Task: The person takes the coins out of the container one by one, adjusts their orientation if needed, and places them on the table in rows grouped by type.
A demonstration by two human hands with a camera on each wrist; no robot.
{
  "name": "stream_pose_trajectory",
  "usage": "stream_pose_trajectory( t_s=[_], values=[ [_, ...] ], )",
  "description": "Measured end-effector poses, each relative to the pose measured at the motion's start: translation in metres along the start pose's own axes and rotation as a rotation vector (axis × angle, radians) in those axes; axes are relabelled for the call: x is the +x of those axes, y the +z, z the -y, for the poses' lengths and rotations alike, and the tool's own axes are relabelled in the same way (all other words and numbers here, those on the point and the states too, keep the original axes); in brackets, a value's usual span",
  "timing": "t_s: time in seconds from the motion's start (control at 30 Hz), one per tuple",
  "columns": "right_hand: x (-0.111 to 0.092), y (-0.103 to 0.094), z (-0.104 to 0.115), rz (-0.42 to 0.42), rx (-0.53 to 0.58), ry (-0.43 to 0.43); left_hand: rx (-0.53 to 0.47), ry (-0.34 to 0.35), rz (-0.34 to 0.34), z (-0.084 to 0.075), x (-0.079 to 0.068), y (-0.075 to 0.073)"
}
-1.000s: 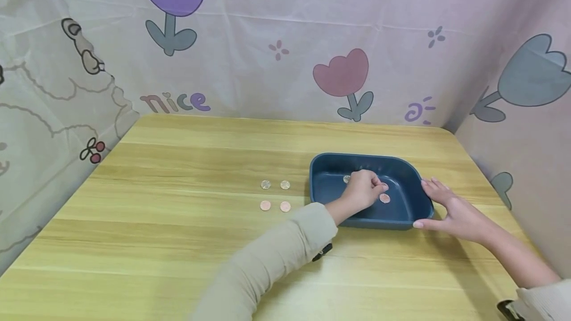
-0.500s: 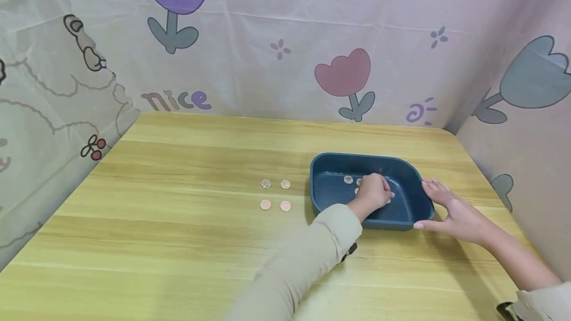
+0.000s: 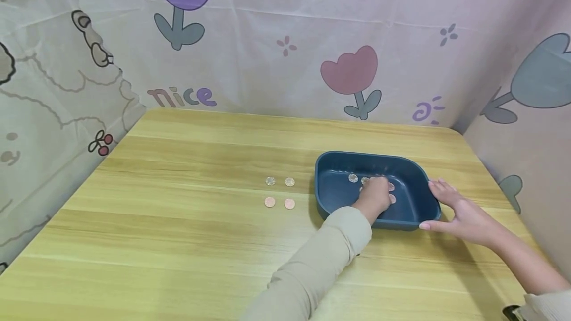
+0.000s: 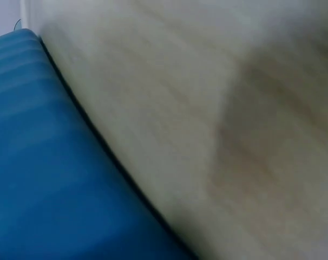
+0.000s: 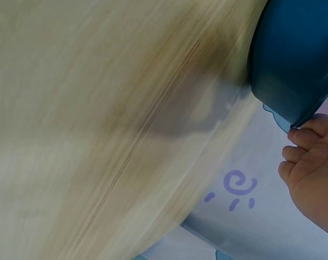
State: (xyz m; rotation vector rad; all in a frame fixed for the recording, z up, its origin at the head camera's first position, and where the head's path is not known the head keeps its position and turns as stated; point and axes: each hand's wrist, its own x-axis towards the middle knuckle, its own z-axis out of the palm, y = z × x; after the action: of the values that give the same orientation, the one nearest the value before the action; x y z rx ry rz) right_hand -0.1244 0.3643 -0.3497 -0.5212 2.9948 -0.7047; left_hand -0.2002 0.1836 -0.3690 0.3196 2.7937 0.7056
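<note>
A dark blue rectangular bin [image 3: 327, 163] sits right of the table's middle with several coins inside. One silvery coin [image 3: 353, 178] lies near its back left; a coppery coin [image 3: 392, 198] shows beside the left hand. My left hand [image 3: 375, 194] reaches down into the bin, knuckles up; its fingertips are hidden, so any coin in them cannot be made out. The left wrist view shows only the bin's outer wall [image 4: 72, 162] and tabletop. My right hand [image 3: 466, 217] holds the bin's right end, thumb at the front corner; bent fingers [image 5: 304, 138] touch the rim.
Left of the bin, two silvery coins [image 3: 290, 182] and two coppery coins [image 3: 269, 202] lie in two rows on the wood-grain table [image 3: 200, 232]. A printed cloth [image 3: 267, 73] hangs along the back and both sides.
My left hand has moved right inside the bin and turned its fingers down out of sight, uncovering silvery coins on its left. The right hand stays on the bin's end. The head view shifts slightly.
</note>
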Motion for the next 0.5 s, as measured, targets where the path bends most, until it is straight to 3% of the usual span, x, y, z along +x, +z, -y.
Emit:
stream_pose_trajectory(
  t_s=[0.27,0.5],
  values=[
    [-0.0003,-0.0011,0.0,0.006,0.003,-0.002,0.059,0.024,0.012,-0.0013,-0.0008,0.0015],
    [-0.001,-0.0002,0.0001,0.003,-0.001,-0.009,0.251,0.224,0.033,0.0011,-0.0053,0.0011]
  ],
)
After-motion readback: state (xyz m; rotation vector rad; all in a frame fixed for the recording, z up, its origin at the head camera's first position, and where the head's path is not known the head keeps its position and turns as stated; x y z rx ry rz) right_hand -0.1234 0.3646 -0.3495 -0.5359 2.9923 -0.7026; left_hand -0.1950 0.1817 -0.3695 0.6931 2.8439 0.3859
